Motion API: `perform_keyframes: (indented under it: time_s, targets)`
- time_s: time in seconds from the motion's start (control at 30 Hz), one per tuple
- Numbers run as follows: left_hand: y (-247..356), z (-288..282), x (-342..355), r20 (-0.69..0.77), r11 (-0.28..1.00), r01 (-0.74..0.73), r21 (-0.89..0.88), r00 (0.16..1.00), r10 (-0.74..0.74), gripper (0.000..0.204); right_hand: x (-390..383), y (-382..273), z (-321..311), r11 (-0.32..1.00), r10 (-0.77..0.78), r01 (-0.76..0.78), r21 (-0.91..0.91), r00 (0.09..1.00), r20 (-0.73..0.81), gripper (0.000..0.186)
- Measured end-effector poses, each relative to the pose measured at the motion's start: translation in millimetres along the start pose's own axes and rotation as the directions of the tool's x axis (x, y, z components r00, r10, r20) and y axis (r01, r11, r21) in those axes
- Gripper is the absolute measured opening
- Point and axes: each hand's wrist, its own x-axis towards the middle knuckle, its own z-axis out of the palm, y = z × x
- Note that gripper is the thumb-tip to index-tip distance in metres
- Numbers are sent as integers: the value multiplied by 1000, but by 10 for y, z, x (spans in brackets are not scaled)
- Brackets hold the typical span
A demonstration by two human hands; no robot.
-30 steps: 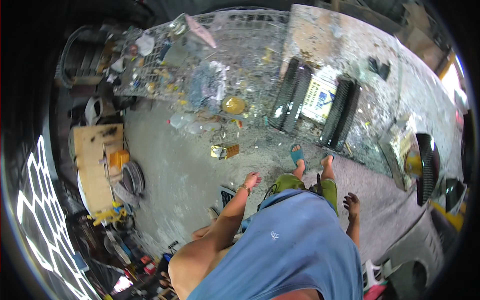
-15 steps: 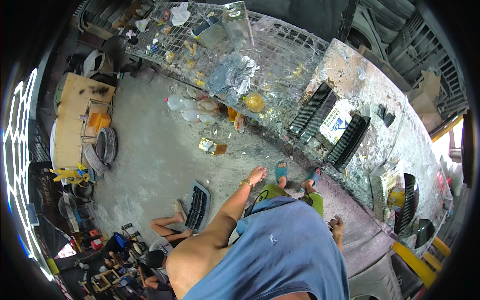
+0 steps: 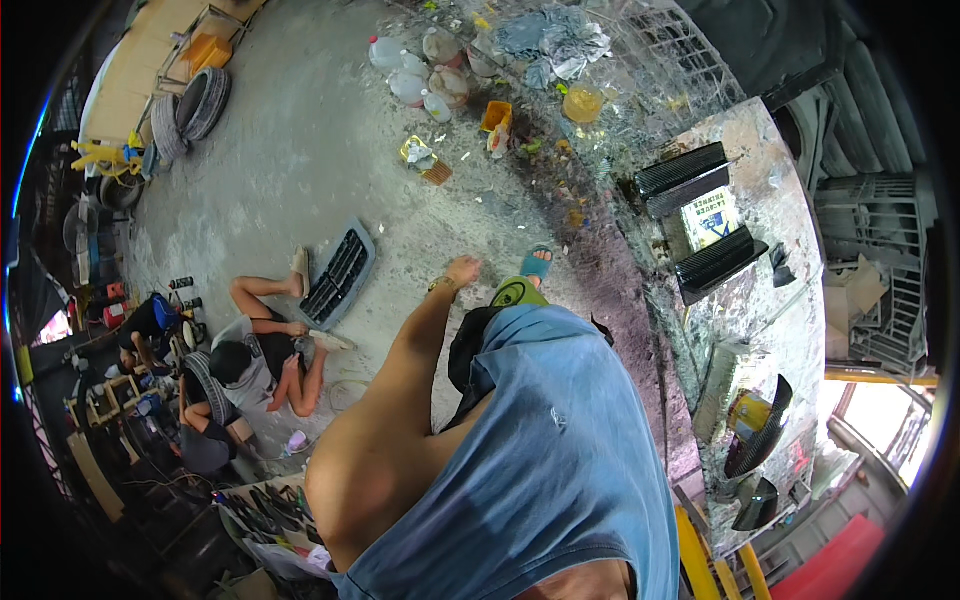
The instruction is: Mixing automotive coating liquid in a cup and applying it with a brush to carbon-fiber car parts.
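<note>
- Left hand (image 3: 464, 270): out ahead of the person's body, over the floor, bracelet on wrist; fingers loosely bunched, too small to tell if spread or pressed together; can't make out anything in it.
- Right hand: out of view, state can't be told.
- Blue-green sandal (image 3: 538, 264): on the person's foot, just right of the left hand, nearest thing to it.
- Grille panel (image 3: 340, 275): black bars, grey frame, on floor left of the left hand, well apart from it.
- Seated co-worker (image 3: 245, 365): beside the panel, one foot next to its edge.
- Gold tin (image 3: 425, 160): on floor, farther ahead of left hand.
- Clear plastic bottles (image 3: 412, 85) clustered beyond the tin; orange container (image 3: 497, 116) just right of them.
- Table (image 3: 775, 145): stained top, along the right side.
- On it, two black patterned strips (image 3: 682, 180), a white-and-yellow labelled block (image 3: 710, 217) between them.
- Nearer end: yellow can (image 3: 750, 414) beside a dark curved piece (image 3: 770, 428).
- Tyres (image 3: 205, 104): upper left, leaning together.
</note>
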Motion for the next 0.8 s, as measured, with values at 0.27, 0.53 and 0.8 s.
perform_keyframes:
  time_s: [0.27,0.53,0.8]
  targets:
    - [-485,-169,-634,-98,913,-178,366,969,228,23,112,-161,-44,988,-110,104,117,993,41,37]
    - [-498,-466,-1113,-194,914,-198,354,941,278,35,-110,568,295,987,159,-155,-33,948,277,41]
    - [81,-642,-985,-266,995,-90,-38,961,77,24,-310,714,594,969,154,-195,154,957,247,30]
